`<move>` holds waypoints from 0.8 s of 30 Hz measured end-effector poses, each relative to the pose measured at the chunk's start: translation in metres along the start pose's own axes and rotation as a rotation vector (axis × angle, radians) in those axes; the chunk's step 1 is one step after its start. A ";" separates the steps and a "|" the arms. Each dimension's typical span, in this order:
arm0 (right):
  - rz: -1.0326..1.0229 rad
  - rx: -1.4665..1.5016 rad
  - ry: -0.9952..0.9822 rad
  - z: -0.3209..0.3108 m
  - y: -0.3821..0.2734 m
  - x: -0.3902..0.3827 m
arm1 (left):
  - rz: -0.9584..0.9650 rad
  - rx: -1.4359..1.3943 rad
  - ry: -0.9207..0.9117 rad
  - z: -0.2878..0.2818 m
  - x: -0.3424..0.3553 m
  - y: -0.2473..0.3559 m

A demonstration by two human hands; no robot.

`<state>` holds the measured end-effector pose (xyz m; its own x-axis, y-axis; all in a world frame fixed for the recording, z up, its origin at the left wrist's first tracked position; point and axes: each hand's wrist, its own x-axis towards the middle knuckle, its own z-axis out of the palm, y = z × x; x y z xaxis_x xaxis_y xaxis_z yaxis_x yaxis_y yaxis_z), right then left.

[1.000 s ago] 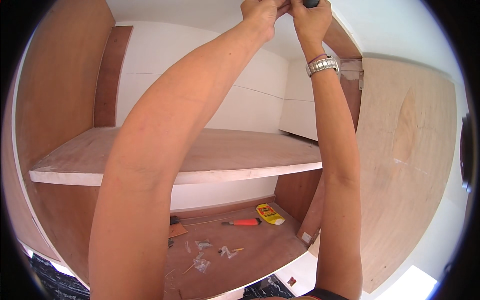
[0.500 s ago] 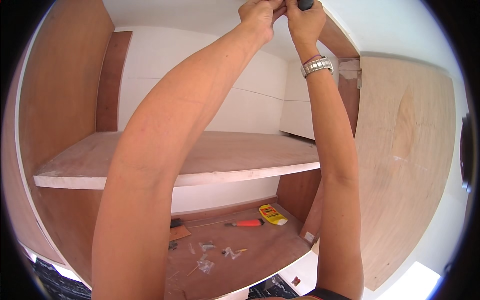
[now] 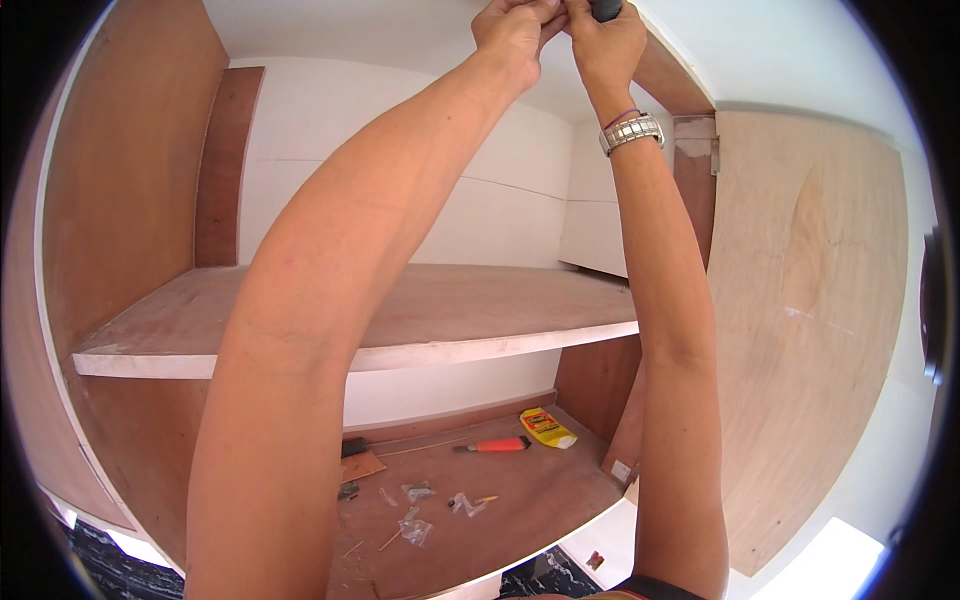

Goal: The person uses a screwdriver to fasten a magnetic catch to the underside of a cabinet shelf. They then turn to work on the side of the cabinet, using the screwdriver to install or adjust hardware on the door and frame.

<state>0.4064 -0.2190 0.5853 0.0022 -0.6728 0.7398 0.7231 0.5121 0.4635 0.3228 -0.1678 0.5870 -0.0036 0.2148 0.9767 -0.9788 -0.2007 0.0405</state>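
Both arms reach up to the top edge of the head view, above the cabinet's middle shelf. My right hand (image 3: 607, 52) is closed round a tool with a dark rounded handle (image 3: 606, 9). The upper part of that tool is cut off, so its kind does not show. Beside it, nearly touching, my left hand (image 3: 512, 32) has its fingers bent and pressed together. Whatever lies in those fingertips is hidden at the picture's rim. A metal-band watch (image 3: 632, 132) sits on my right wrist.
The middle shelf (image 3: 500, 300) spans the cabinet below my forearms. On the lower shelf (image 3: 470, 545) lie an orange-handled tool (image 3: 498, 445), a yellow packet (image 3: 547, 428), and several plastic scraps (image 3: 415, 527). A wooden cabinet door (image 3: 800, 330) stands swung out at the right.
Both hands stay together at the top, with only a very slight shift to the left. The cabinet has moved slightly in the picture. Nothing is visibly taken hold of or let go.
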 end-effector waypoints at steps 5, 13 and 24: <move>0.037 -0.008 -0.014 -0.001 0.001 0.001 | -0.032 0.030 0.028 0.003 0.000 0.002; 0.031 0.012 -0.022 -0.001 0.001 0.003 | -0.103 0.081 0.011 0.001 0.004 0.005; 0.098 0.033 -0.038 -0.001 -0.002 0.004 | -0.131 0.107 -0.101 0.000 0.004 0.013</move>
<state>0.4058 -0.2232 0.5864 0.0451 -0.5982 0.8000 0.6973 0.5923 0.4036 0.3102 -0.1692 0.5915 0.1481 0.1501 0.9775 -0.9421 -0.2791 0.1856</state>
